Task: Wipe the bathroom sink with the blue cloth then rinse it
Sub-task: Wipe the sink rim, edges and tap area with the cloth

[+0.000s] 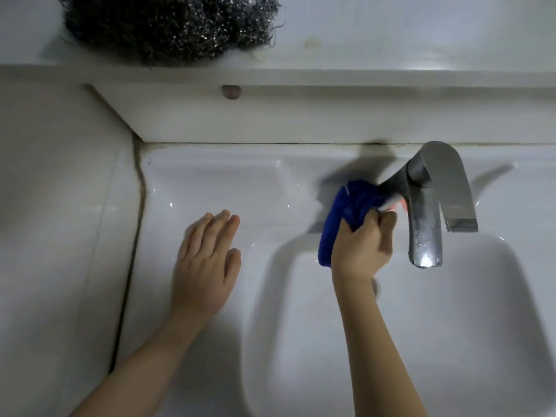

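The white bathroom sink [301, 296] fills the lower right, its basin under a grey metal tap [427, 206]. My right hand [364, 245] is closed around a bunched blue cloth [346, 212] and presses it on the sink's back rim, right against the left side of the tap's base. Part of the cloth hangs down over the basin's edge. My left hand [207, 263] lies flat, fingers apart, on the sink's left deck and holds nothing. No water runs from the spout.
A steel-wool scourer [168, 25] sits on the white ledge [391, 34] behind the sink. A tiled surface [60, 206] borders the sink on the left, with a dark grout seam between them. A small round mark [231, 92] shows on the ledge's front.
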Action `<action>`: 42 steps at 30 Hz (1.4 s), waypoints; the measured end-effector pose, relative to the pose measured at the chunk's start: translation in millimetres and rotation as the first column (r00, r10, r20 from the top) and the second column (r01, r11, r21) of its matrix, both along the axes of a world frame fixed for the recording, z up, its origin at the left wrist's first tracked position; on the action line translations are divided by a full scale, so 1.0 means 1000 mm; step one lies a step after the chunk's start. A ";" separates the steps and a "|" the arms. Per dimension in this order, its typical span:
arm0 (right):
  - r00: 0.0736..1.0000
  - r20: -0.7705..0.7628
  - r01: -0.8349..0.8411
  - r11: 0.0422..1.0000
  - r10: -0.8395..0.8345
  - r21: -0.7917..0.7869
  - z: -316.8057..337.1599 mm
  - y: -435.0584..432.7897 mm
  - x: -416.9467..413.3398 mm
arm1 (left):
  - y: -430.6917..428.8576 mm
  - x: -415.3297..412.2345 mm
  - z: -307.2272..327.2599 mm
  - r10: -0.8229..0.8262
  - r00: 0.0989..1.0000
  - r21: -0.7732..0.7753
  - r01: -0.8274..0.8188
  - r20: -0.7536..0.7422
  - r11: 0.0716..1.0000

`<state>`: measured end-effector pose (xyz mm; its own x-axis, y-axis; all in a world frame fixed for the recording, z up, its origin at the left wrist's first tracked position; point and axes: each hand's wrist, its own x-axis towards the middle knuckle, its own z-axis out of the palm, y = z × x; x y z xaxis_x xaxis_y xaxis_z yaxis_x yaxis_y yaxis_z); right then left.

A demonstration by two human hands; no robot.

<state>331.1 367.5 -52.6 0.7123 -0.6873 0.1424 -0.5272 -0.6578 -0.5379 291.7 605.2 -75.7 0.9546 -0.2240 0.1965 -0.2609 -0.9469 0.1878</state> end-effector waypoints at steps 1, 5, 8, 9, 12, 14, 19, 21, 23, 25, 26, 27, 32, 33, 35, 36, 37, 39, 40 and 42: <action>0.999 0.003 0.053 0.998 -0.053 0.022 0.001 0.007 -0.004 | 0.000 0.000 0.000 0.000 1.000 -0.001 0.000 0.000 1.000; 0.997 -0.051 0.053 0.997 -0.051 0.048 0.003 0.009 0.012 | 0.001 0.001 -0.001 0.000 1.000 -0.013 0.000 0.008 1.000; 0.996 -0.067 0.066 0.997 -0.064 0.034 0.003 0.002 0.030 | 0.000 0.001 -0.001 -0.002 1.000 -0.025 0.002 0.023 1.000; 0.996 -0.066 0.055 0.998 -0.053 0.034 0.003 0.004 0.026 | 0.000 0.001 0.000 -0.002 1.000 -0.026 0.003 0.022 1.000; 0.998 -0.021 -0.061 0.996 0.062 0.061 0.001 0.018 -0.007 | 0.000 0.001 0.003 -0.003 1.000 -0.028 0.004 0.010 1.000; 0.983 0.026 -0.184 0.979 0.182 0.091 -0.002 0.037 -0.017 | 0.000 0.001 0.002 -0.011 1.000 -0.024 0.011 0.001 1.000; 0.915 0.106 -0.402 0.902 0.389 0.156 0.004 0.063 0.004 | -0.002 -0.001 0.002 -0.012 0.999 -0.004 0.012 -0.038 1.000; 0.934 0.019 -0.355 0.925 0.356 0.134 0.005 0.034 0.004 | 0.000 0.001 0.001 -0.017 0.999 -0.004 0.017 -0.027 1.000; 0.974 -0.056 -0.217 0.973 0.221 0.078 0.004 -0.002 0.005 | 0.000 0.002 0.000 -0.011 1.000 -0.011 0.011 -0.009 1.000; 0.994 -0.048 -0.093 0.995 0.095 0.036 0.006 -0.020 0.007 | -0.001 0.002 0.000 -0.009 1.000 -0.022 0.008 -0.001 1.000; 0.997 -0.053 -0.051 0.998 0.053 0.027 0.006 -0.016 0.009 | -0.001 0.002 0.000 -0.009 1.000 -0.027 0.009 -0.001 1.000; 0.997 -0.072 -0.021 0.999 0.024 0.043 0.007 -0.005 0.012 | -0.001 0.002 0.001 -0.008 1.000 -0.029 0.008 -0.001 1.000; 0.933 0.018 -0.360 0.927 0.360 0.108 0.008 0.046 0.022 | 0.000 0.000 0.002 -0.010 1.000 0.001 0.010 -0.022 1.000; 0.926 0.005 -0.377 0.920 0.379 0.103 0.007 0.037 0.022 | -0.001 0.000 0.002 -0.010 1.000 0.000 0.010 -0.020 1.000; 0.956 -0.032 -0.291 0.955 0.293 0.049 0.003 0.008 0.014 | -0.001 0.001 0.001 -0.007 1.000 -0.013 0.007 -0.012 1.000; 0.976 -0.025 -0.214 0.977 0.214 0.016 0.001 -0.006 0.008 | -0.001 0.001 0.001 -0.006 1.000 -0.019 0.006 -0.009 1.000; 0.991 0.000 -0.137 0.991 0.137 0.002 0.000 -0.014 0.005 | -0.001 0.002 0.000 -0.007 1.000 -0.025 0.007 -0.005 1.000; 1.000 -0.005 0.000 1.000 0.000 0.025 0.002 -0.008 0.014 | 0.000 0.002 0.000 -0.006 1.000 -0.030 0.006 -0.002 1.000; 0.997 -0.042 0.073 0.996 -0.070 0.057 0.004 0.003 0.024 | 0.001 0.002 0.000 -0.006 1.000 -0.030 0.006 -0.005 1.000; 0.983 -0.081 0.178 0.963 -0.165 0.200 0.013 0.028 0.045 | 0.001 0.002 0.000 -0.014 1.000 -0.026 0.013 -0.019 1.000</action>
<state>376.2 395.3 -39.3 0.5840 -0.8098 -0.0564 -0.6597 -0.4330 -0.6143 293.5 605.9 -75.9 0.9551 -0.2320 0.1841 -0.2698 -0.9380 0.2177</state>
